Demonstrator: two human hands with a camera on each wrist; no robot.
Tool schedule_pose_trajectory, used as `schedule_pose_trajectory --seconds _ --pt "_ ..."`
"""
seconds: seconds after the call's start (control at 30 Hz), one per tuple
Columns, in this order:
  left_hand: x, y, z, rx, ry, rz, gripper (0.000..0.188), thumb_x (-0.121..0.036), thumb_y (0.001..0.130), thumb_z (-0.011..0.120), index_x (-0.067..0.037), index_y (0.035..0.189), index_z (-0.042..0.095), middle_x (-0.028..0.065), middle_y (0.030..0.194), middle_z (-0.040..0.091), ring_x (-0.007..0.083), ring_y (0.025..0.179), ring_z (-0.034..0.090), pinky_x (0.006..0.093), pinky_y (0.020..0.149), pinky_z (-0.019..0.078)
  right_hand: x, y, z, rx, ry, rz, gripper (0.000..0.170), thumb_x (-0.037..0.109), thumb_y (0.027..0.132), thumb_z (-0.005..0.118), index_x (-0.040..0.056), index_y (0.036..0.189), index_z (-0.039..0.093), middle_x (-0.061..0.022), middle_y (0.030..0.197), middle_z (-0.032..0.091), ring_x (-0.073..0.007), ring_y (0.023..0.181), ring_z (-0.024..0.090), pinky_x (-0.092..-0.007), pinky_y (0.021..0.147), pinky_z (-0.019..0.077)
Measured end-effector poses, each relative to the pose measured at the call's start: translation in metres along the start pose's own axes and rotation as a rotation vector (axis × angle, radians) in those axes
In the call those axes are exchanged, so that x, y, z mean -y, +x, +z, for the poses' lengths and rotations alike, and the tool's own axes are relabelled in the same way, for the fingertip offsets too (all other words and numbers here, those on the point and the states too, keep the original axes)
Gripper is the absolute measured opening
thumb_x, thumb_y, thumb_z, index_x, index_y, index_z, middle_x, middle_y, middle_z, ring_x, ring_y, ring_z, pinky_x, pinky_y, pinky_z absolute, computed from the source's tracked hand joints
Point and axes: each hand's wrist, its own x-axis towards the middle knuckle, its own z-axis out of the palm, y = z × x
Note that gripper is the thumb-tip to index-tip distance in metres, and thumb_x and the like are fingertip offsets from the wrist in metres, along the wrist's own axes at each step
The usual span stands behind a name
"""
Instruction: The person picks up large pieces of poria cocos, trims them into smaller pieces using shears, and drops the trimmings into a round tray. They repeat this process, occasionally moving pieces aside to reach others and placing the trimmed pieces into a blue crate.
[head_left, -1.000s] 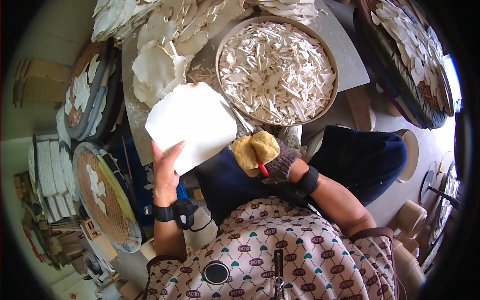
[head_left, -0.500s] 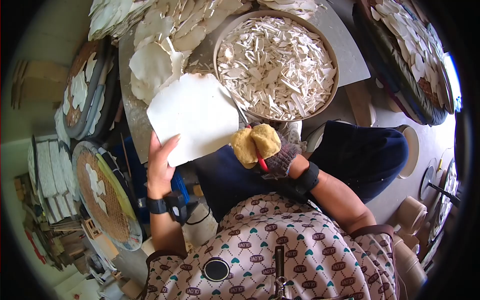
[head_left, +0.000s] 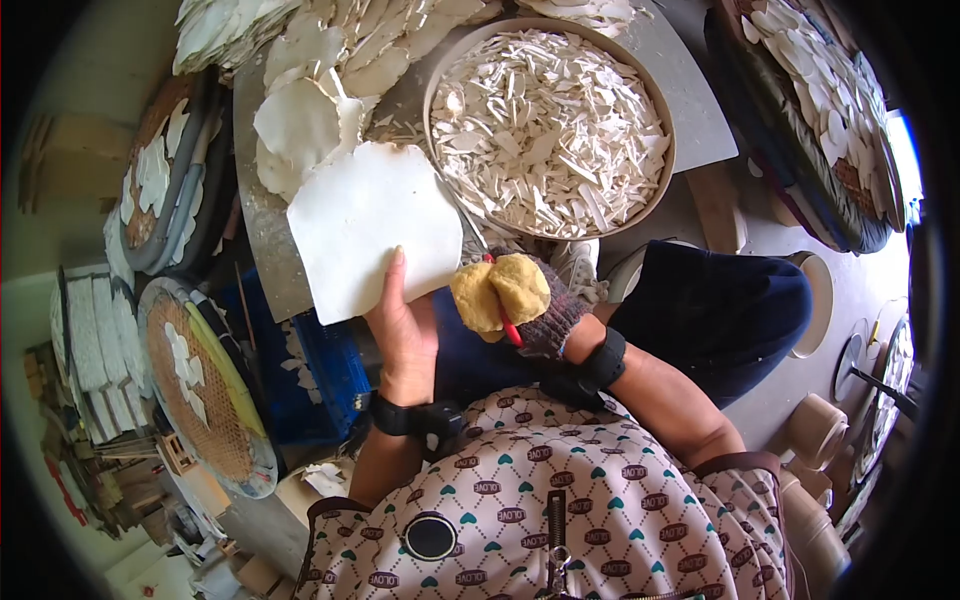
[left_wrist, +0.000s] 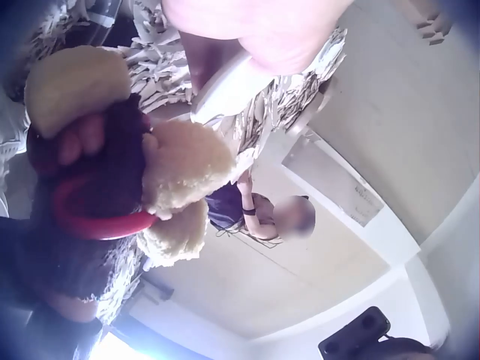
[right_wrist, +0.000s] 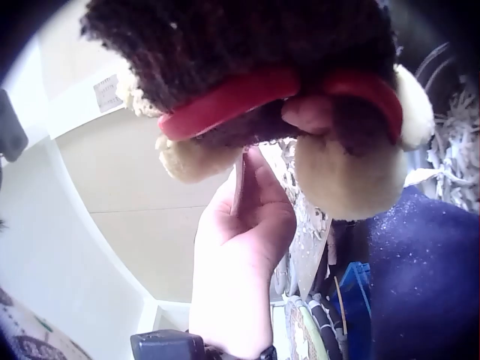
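Left hand (head_left: 405, 335) pinches white sheet (head_left: 370, 225) by its near edge, thumb on top, likely to keep it flat and steady. Right hand (head_left: 552, 322), gloved, curls round red-handled scissors (head_left: 509, 329); yellow foam (head_left: 521, 285) around the handles probably cushions the grip. Blade (head_left: 472, 224) beside sheet's right edge, contact unclear. Beyond: round tray (head_left: 671, 150) of chips (head_left: 550, 130) on grey desk (head_left: 705, 125), seemingly close to catch scraps; piled sheets (head_left: 297, 120) to the left.

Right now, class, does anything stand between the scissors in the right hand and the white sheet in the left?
Nothing visible does. The left hand holds the white sheet, and the scissors in the gloved right hand have a blade beside the sheet's edge; whether they touch, I cannot tell.
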Motion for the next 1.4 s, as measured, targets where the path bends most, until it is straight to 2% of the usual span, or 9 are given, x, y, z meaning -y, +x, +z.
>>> schedule_pose_trajectory --seconds 0.27,0.43,0.57,0.67,0.77,0.97,1.03,1.3,1.4 --pt "-0.005 0.0 -0.005 0.036 0.098 0.068 0.043 -0.007 0.082 0.062 -0.003 0.121 0.046 0.0075 0.112 0.055 0.0196 0.097 0.058 0.034 0.081 0.0502 -0.023 0.007 0.006 -0.032 0.139 0.011 0.037 0.033 0.074 0.066 0.007 0.099 0.056 -0.012 0.089 0.061 -0.0293 0.083 0.059 -0.0349 0.075 0.0475" --pt "-0.008 0.002 -0.008 0.049 0.075 -0.007 0.044 -0.008 0.081 0.062 -0.002 0.121 0.046 0.0088 0.112 0.055 0.0215 0.098 0.057 0.0354 0.082 0.0497 -0.001 0.008 -0.003 -0.033 -0.385 -0.238 0.033 0.033 0.074 0.064 0.0078 0.095 0.057 -0.013 0.085 0.06 -0.0311 0.08 0.058 -0.0362 0.07 0.0474" --pt "-0.01 0.005 -0.012 0.055 0.113 -0.038 0.046 -0.011 0.08 0.063 -0.002 0.122 0.046 0.0098 0.113 0.055 0.0235 0.101 0.056 0.0389 0.085 0.0478 -0.001 0.006 0.002 -0.041 -0.347 -0.126 0.036 0.035 0.069 0.067 0.0086 0.091 0.059 -0.0131 0.08 0.061 -0.0321 0.075 0.059 -0.0374 0.066 0.0483" --pt "-0.012 0.004 -0.01 0.034 0.095 -0.074 0.045 -0.01 0.081 0.062 -0.002 0.122 0.046 0.0098 0.114 0.054 0.0235 0.101 0.056 0.0381 0.085 0.0482 0.007 0.004 -0.002 0.005 -0.435 -0.151 0.037 0.019 0.068 0.072 0.0055 0.099 0.056 -0.0095 0.091 0.061 -0.025 0.084 0.06 -0.0317 0.076 0.0486" --pt "-0.014 0.004 -0.009 0.028 0.087 -0.058 0.044 -0.008 0.082 0.061 -0.002 0.123 0.045 0.01 0.115 0.054 0.0234 0.101 0.056 0.037 0.084 0.0485 0.0 0.007 0.0 0.033 -0.348 -0.093 0.037 0.032 0.068 0.068 0.0086 0.095 0.058 -0.0133 0.084 0.062 -0.0318 0.079 0.059 -0.0364 0.069 0.0488" --pt "-0.019 0.013 -0.014 0.091 0.281 0.075 0.046 -0.004 0.082 0.059 -0.001 0.125 0.043 0.0103 0.116 0.053 0.0222 0.103 0.054 0.034 0.085 0.047 -0.015 0.009 0.002 0.055 0.043 -0.039 0.035 0.03 0.076 0.065 0.0069 0.101 0.057 -0.0121 0.091 0.061 -0.0283 0.085 0.06 -0.0342 0.073 0.0482" --pt "-0.025 0.012 -0.012 0.162 0.344 0.119 0.047 -0.004 0.081 0.059 -0.001 0.125 0.043 0.0104 0.116 0.052 0.0218 0.104 0.054 0.0337 0.086 0.0461 -0.018 0.016 -0.002 0.108 0.334 0.141 0.028 0.028 0.083 0.059 0.0066 0.101 0.057 -0.0113 0.093 0.061 -0.0251 0.086 0.059 -0.0319 0.075 0.0475" --pt "-0.052 0.018 -0.01 0.216 0.332 -0.118 0.053 -0.001 0.076 0.062 0.0 0.125 0.042 0.0094 0.115 0.052 0.0222 0.106 0.052 0.0359 0.09 0.0435 -0.032 0.007 0.0 0.048 0.248 0.021 0.032 0.031 0.08 0.062 0.0075 0.101 0.057 -0.0104 0.095 0.061 -0.0255 0.088 0.059 -0.0326 0.079 0.0469" --pt "-0.051 0.024 -0.014 0.177 0.332 -0.003 0.054 0.002 0.077 0.062 0.002 0.126 0.04 0.0116 0.117 0.051 0.0204 0.105 0.052 0.0326 0.09 0.0436 -0.018 0.002 -0.002 0.075 0.164 0.027 0.036 0.033 0.076 0.065 0.009 0.102 0.056 -0.0103 0.096 0.06 -0.0273 0.09 0.058 -0.0342 0.081 0.0465"
